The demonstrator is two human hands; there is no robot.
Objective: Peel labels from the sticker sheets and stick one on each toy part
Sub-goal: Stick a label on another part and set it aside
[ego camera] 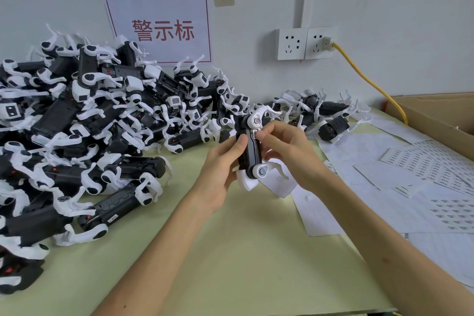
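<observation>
Head view: green table (230, 251) fills the lower frame, with a heap of toy parts (89, 123) at upper left and sticker sheets (423, 167) spread at right. At centre the left hand (224, 164) grips one toy part (252, 154) upright above the table; the right hand (287, 151) pinches a small label (254, 133) against its side

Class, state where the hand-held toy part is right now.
Head view, centre: the toy part is held above the green table by the left hand, the right hand pinching near its top, just right of the big pile.
</observation>
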